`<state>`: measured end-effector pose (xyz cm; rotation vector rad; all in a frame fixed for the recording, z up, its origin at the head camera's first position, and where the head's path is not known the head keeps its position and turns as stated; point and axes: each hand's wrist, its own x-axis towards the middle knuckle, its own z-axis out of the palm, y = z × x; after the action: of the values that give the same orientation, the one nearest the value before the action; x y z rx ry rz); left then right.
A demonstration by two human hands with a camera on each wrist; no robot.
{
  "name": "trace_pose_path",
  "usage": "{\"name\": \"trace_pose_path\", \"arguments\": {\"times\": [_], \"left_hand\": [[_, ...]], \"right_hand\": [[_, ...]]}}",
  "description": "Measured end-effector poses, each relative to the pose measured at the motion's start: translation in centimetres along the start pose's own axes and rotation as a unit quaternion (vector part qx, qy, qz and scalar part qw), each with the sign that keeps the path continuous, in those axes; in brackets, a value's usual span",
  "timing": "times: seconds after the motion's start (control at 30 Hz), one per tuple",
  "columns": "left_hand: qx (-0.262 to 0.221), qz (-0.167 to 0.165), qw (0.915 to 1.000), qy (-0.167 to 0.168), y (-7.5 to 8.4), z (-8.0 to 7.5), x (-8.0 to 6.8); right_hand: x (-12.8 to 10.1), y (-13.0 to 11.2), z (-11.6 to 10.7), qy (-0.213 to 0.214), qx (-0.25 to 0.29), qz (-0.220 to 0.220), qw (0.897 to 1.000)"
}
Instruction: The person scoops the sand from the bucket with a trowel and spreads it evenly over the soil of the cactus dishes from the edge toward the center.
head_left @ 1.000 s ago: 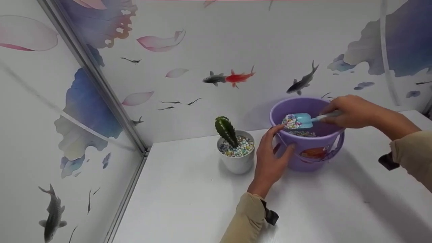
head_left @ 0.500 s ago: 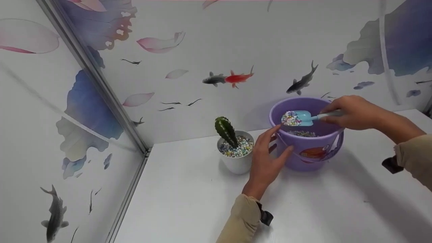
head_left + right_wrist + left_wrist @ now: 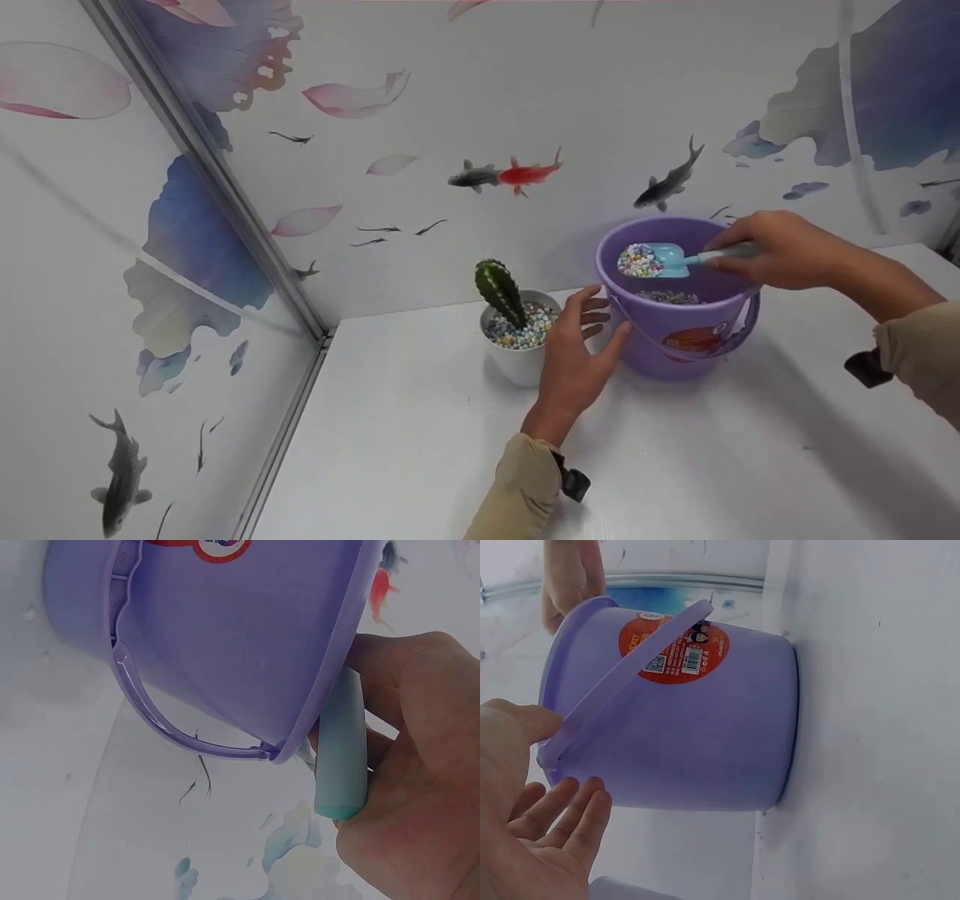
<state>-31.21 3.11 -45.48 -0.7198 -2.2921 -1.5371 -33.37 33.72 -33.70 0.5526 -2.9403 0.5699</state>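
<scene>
My right hand [image 3: 780, 251] grips the handle [image 3: 341, 754] of a small light-blue toy shovel [image 3: 677, 259]. Its blade, heaped with multicoloured pebbles [image 3: 639, 261], is held over the mouth of a purple bucket [image 3: 664, 360]; more pebbles lie inside the bucket. My left hand [image 3: 576, 360] is between the bucket and a white flowerpot [image 3: 514, 365], fingers spread and slightly bent, holding nothing. In the left wrist view, that hand's thumb overlaps the bucket's handle. A green cactus [image 3: 500, 292] stands in the pot among multicoloured pebbles, and the hand hides part of the pot's right side.
Both pot and bucket stand on a white table [image 3: 405, 420], near a back wall [image 3: 420, 262] printed with fish and petals. A side panel with a metal frame strip [image 3: 289, 420] borders the table on the left.
My left hand has come away from the bucket's rim and moved left, toward the flowerpot. The loaded shovel has risen slightly and shifted a little left, still over the bucket.
</scene>
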Motion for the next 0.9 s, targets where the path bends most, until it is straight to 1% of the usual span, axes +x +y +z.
{"name": "trace_pose_path", "arguments": {"times": [0.1, 0.2, 0.43, 0.6, 0.73, 0.9], "left_hand": [[-0.004, -0.001, 1.0, -0.006, -0.2, -0.7, -0.3], [0.002, 0.006, 0.9999, -0.016, -0.3, -1.4, -0.8], [0.035, 0.005, 0.998, -0.053, -0.9, -2.9, -2.1], [0.048, 0.018, 0.9965, -0.066, -1.5, -3.9, -2.8], [0.054, 0.033, 0.9961, -0.061, -1.7, -4.9, -3.5], [0.069, 0.056, 0.9955, -0.033, -2.0, -6.8, -4.0]], "right_hand": [[0.0, -0.4, 0.0, 0.006, 0.003, -0.009, 1.0], [0.1, -0.9, -0.1, 0.012, 0.004, -0.019, 1.0], [0.2, -1.7, -0.2, 0.02, 0.003, -0.038, 0.999], [0.4, -2.2, -0.1, 0.023, 0.002, -0.043, 0.999], [0.7, -2.8, 0.0, 0.022, 0.008, -0.047, 0.999], [1.2, -3.4, 0.3, 0.03, 0.01, -0.064, 0.997]]}}
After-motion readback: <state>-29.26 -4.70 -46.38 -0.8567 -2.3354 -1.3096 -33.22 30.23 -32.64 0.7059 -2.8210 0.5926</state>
